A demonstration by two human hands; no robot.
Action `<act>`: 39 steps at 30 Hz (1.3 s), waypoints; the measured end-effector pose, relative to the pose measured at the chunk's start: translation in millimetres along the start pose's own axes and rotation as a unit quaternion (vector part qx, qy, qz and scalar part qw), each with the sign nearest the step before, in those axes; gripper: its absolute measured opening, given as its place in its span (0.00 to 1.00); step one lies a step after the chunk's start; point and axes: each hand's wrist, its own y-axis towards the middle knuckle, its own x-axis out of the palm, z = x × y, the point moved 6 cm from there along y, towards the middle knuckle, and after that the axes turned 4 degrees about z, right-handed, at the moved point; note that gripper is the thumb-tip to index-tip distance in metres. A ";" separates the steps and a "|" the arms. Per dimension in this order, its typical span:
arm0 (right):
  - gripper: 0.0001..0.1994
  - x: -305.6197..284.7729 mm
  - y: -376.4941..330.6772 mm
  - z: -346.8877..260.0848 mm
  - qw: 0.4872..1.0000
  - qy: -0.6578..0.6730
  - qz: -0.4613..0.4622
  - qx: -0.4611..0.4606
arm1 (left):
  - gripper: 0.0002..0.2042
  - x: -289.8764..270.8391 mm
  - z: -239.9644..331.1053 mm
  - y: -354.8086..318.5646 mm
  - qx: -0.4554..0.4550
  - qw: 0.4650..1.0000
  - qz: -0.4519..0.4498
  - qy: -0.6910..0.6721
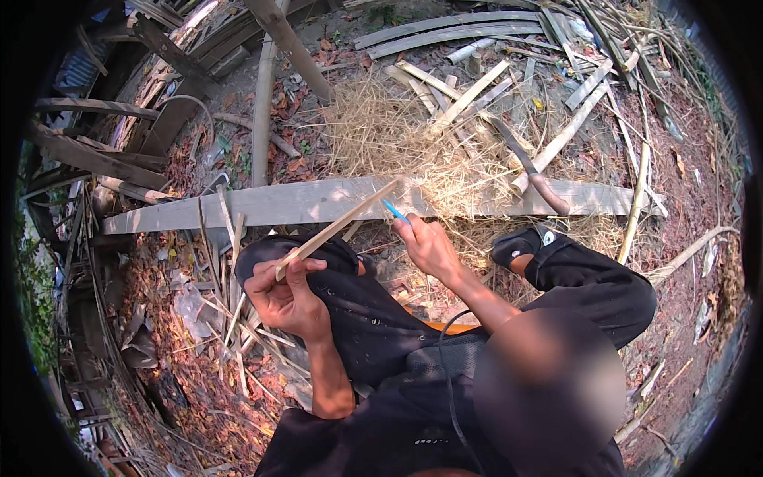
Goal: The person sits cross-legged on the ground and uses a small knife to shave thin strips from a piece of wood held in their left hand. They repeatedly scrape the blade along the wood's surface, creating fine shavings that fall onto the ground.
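My left hand (290,300) is closed round the near end of a pale, flat strip of split bamboo or wood (338,225). The strip slants up to the right, its far end over a long grey plank (294,204). My right hand (431,248) grips a slim bright-blue tool (391,210), whose tip lies close to the strip's far part. Whether it is a pen or a small blade I cannot tell; the fingers cover the rest. To the right, a machete (513,145) with a brown handle rests across the plank, apart from both hands.
Straw-like shavings (377,127) heap over and beyond the plank. Split strips (477,94) lie past them, with long curved slats (453,36) farther off. Upright poles (263,119) and stacked timber (103,155) stand at left. Thin offcuts (237,318) lie beside my left knee.
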 end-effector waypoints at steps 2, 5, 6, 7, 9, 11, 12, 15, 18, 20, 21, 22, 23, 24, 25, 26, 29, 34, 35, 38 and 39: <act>0.25 9.0 4.4 6.8 1.000 0.004 0.008 -0.019 | 0.11 2.9 1.9 -0.4 0.019 1.000 -0.005 0.000; 0.25 22.6 11.4 59.7 0.994 -0.097 -0.005 0.056 | 0.11 -0.8 1.5 -1.6 0.001 0.999 -0.006 0.035; 0.25 21.4 13.5 79.4 0.992 -0.102 0.013 0.072 | 0.11 -2.4 3.2 -2.0 0.011 0.999 -0.003 0.033; 0.24 21.8 16.5 97.6 0.990 -0.107 0.031 0.088 | 0.11 -0.9 4.0 0.1 0.016 1.000 -0.002 0.027; 0.22 12.6 18.8 85.5 0.991 -0.070 -0.008 0.113 | 0.11 -7.0 0.7 -3.9 0.010 0.999 0.005 0.030; 0.22 4.6 17.1 52.6 0.996 -0.034 -0.007 0.076 | 0.11 -6.2 -0.1 -2.6 0.015 0.999 0.000 0.039; 0.22 7.6 16.5 43.2 0.999 -0.032 -0.003 0.033 | 0.11 -3.3 1.6 -1.6 0.016 0.999 -0.003 0.039; 0.23 30.1 26.3 66.2 0.992 -0.117 0.000 0.048 | 0.11 2.1 3.9 1.2 0.028 0.998 -0.008 0.053; 0.24 40.4 39.8 106.4 0.988 -0.103 0.047 0.103 | 0.10 3.7 6.2 2.7 0.018 0.999 0.001 0.051; 0.25 45.5 44.2 105.7 0.987 -0.114 0.025 0.114 | 0.10 3.2 7.4 0.0 0.021 0.998 0.012 0.062; 0.25 42.0 41.8 91.9 0.988 -0.069 -0.018 0.140 | 0.10 1.3 5.5 -1.8 0.012 0.998 0.021 0.064; 0.25 39.4 41.7 75.2 0.991 -0.054 -0.008 0.118 | 0.10 -1.3 4.5 -2.2 0.003 0.997 0.031 0.067; 0.25 37.5 43.4 63.8 0.995 -0.037 0.005 0.095 | 0.10 -1.9 5.4 -0.4 -0.002 0.997 0.039 0.069; 0.25 40.2 41.6 66.1 0.995 -0.041 0.001 0.095 | 0.11 -0.6 7.6 0.3 0.004 0.997 0.036 0.067; 0.25 45.3 38.3 70.4 0.994 -0.045 -0.004 0.096 | 0.11 0.0 6.6 -1.4 0.005 0.997 0.035 0.070; 0.25 50.2 37.8 71.2 0.994 -0.046 -0.008 0.095 | 0.11 0.6 6.6 -1.6 0.008 0.997 0.033 0.074; 0.25 62.2 42.1 76.5 0.988 -0.111 0.004 0.112 | 0.12 -0.5 5.2 3.0 0.006 0.994 0.054 0.091; 0.27 63.5 51.8 109.4 0.981 -0.149 0.021 0.123 | 0.13 -3.0 8.9 0.4 0.011 0.992 0.045 0.116; 0.27 62.1 52.7 108.6 0.982 -0.142 0.023 0.124 | 0.12 -3.4 8.7 0.6 0.011 0.992 0.046 0.117; 0.27 54.7 53.9 94.3 0.986 -0.117 0.022 0.114 | 0.11 0.3 8.9 0.2 0.013 0.991 0.046 0.129; 0.27 48.3 54.4 78.2 0.988 -0.107 0.019 0.106 | 0.11 -2.0 8.3 -0.6 0.013 0.991 0.045 0.125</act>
